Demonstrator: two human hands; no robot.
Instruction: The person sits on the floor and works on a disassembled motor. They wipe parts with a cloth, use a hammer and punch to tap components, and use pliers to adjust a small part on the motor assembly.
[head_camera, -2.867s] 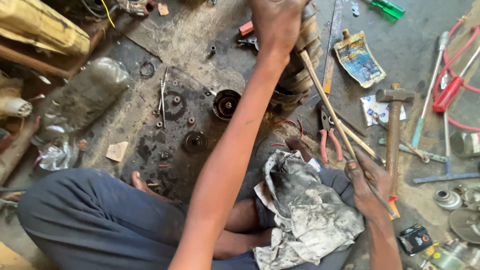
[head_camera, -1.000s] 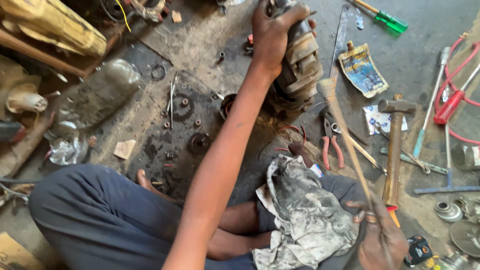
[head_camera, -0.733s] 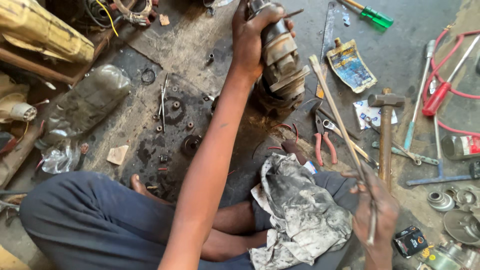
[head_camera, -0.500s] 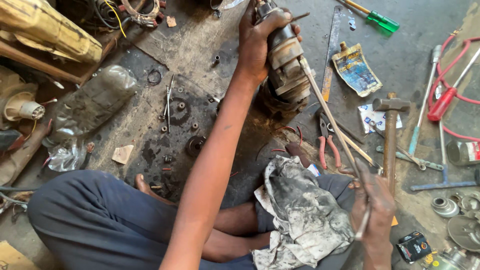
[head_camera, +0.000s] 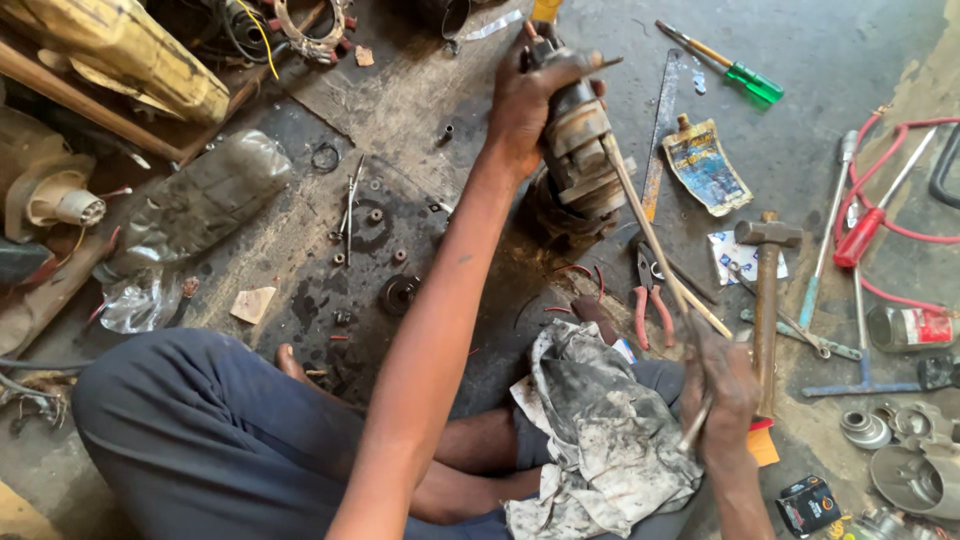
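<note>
My left hand (head_camera: 530, 100) has tilted the gripped motor armature (head_camera: 580, 150) upright at twelve o'clock, while my right hand (head_camera: 722, 395) clamps the long rod (head_camera: 650, 235), now against it.

Soft even daylight, brighter at upper right, faint shadows, sharp focus, mild edge distortion

One hammer (head_camera: 766, 300), one green screwdriver (head_camera: 722, 65) (another red (head_camera: 868, 225))

Person's in dark navy trousers (head_camera: 200, 440), fabric looks a bit dusty. Both arms are bare with no sleeves showing. Feet are bare too, and no gloves on either hand.
</note>
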